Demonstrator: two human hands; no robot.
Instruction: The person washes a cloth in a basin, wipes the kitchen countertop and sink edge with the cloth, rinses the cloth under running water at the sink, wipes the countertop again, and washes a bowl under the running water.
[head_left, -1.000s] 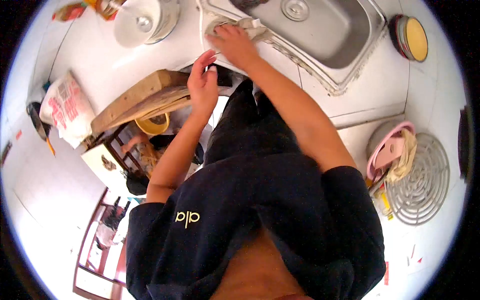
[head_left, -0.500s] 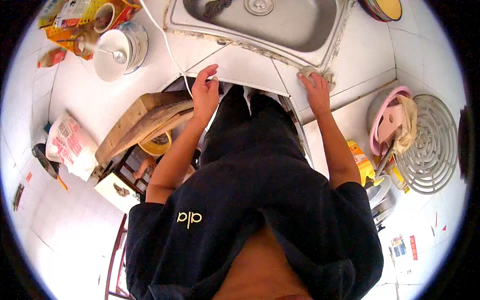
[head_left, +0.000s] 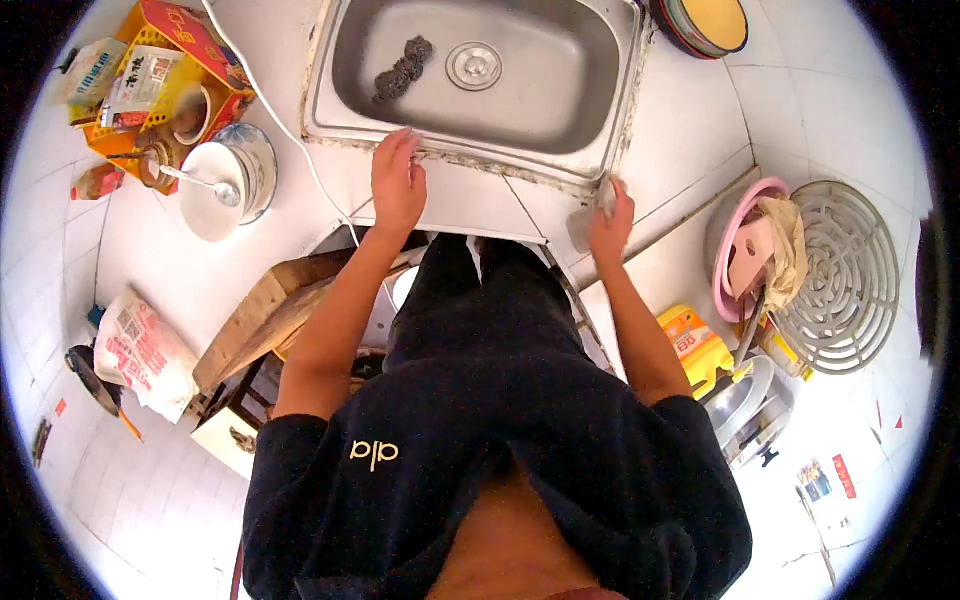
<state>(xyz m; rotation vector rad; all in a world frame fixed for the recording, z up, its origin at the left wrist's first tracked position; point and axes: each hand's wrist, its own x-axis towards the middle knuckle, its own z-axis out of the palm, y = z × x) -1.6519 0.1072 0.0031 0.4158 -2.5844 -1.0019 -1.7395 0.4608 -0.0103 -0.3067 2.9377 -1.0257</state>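
My right hand (head_left: 612, 225) is curled round a greyish cloth (head_left: 579, 228) on the white tiled counter, close to the near right corner of the steel sink (head_left: 630, 95). Most of the cloth lies to the left of the fingers, and it looks slightly blurred. My left hand (head_left: 398, 190) is over the counter at the sink's front rim, its fingers stretched out with nothing visible in them. Inside the basin, a dark scouring pad (head_left: 403, 69) lies left of the drain strainer (head_left: 474, 66).
Stacked bowls with a spoon (head_left: 215, 190) and an orange box of packets (head_left: 190, 45) stand left, beside a white cable (head_left: 290, 135). At right are a pink basin (head_left: 722, 245), a grey round rack (head_left: 840, 275) and a yellow bottle (head_left: 695, 345). More bowls (head_left: 705, 25) stand behind.
The view has shifted, showing more of the sink. My left hand has moved forward to the sink's front rim. My right hand and the cloth have shifted slightly toward me at the sink corner.
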